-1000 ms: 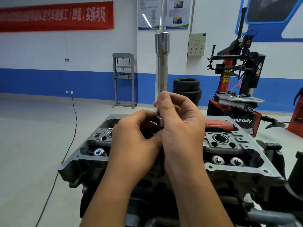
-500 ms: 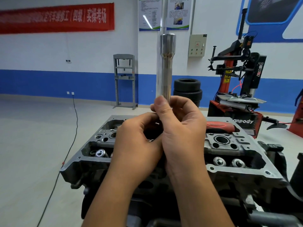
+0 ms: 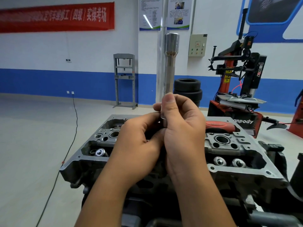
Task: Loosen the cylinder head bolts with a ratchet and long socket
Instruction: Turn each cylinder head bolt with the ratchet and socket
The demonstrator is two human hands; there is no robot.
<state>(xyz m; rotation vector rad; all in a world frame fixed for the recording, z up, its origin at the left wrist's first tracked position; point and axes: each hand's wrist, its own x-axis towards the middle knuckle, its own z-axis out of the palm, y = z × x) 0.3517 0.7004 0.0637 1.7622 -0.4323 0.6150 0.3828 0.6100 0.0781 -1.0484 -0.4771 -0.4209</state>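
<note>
The left hand (image 3: 139, 145) reaches in from the near left, fingers curled around something hidden at the base of the long socket (image 3: 170, 66). Touching it, the right hand (image 3: 182, 128) pinches the upright socket's lower end above the cylinder head (image 3: 229, 154).

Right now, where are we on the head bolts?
Done: cylinder head lies open, valve gear exposed. In hand: right hand grips the long socket upright above the head, while left hand works at its lower end, apparently fitting the drive; that joint is hidden. Left: socket hasn't reached any bolt, so loosening seems not yet begun.
</note>
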